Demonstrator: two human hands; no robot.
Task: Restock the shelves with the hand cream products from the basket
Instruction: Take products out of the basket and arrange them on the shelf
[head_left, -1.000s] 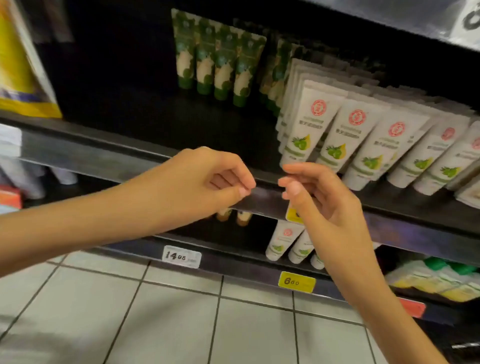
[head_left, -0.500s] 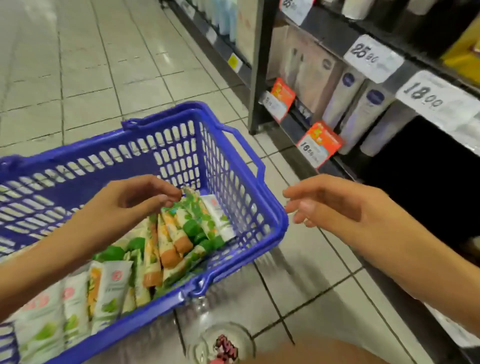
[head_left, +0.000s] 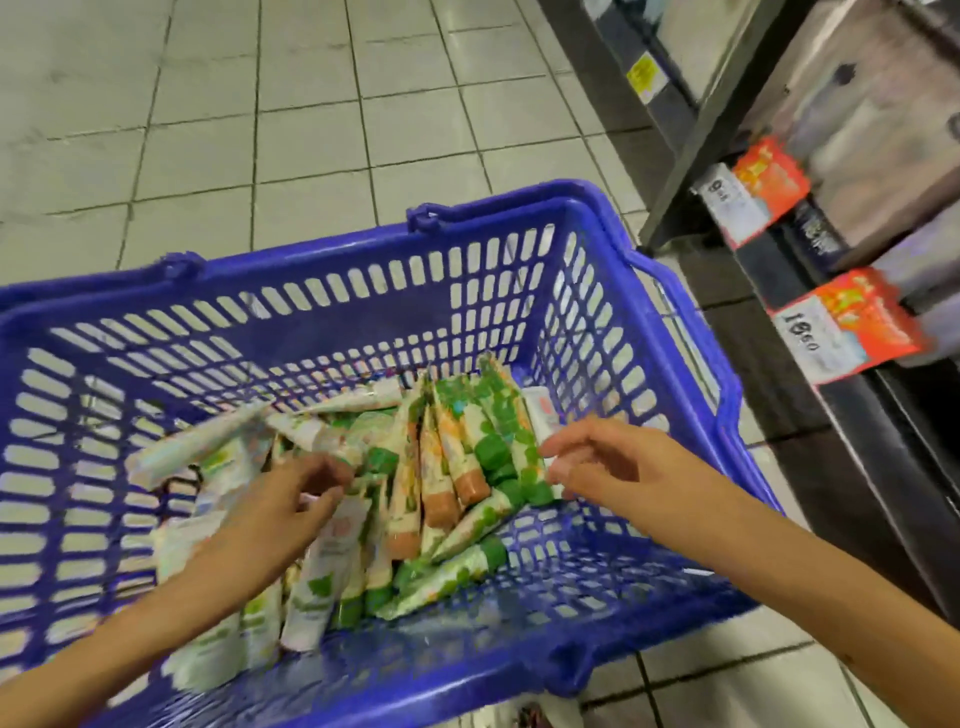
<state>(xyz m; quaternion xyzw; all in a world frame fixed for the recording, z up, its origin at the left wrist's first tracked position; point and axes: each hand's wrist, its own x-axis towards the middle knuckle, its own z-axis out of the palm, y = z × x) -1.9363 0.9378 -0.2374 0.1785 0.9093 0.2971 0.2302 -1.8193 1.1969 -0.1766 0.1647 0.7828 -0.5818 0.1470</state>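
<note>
Left hand (head_left: 280, 512) lies among tubes (head_left: 457, 457) in the basket (head_left: 467, 228); its grip is unclear in the blur. Right hand (head_left: 613, 462) hovers slack, empty. Shelf (head_left: 857, 410) with price tags (head_left: 841, 325) stands right.

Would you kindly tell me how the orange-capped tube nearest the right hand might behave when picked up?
The orange-capped tube looks slim, so probably light. Its flattened crimped end suggests a soft body that gives when pinched. It leans loosely among other tubes, so neighbours may shift.

Blue slotted basket (head_left: 332, 291), green-patterned tubes (head_left: 498, 415)
</note>
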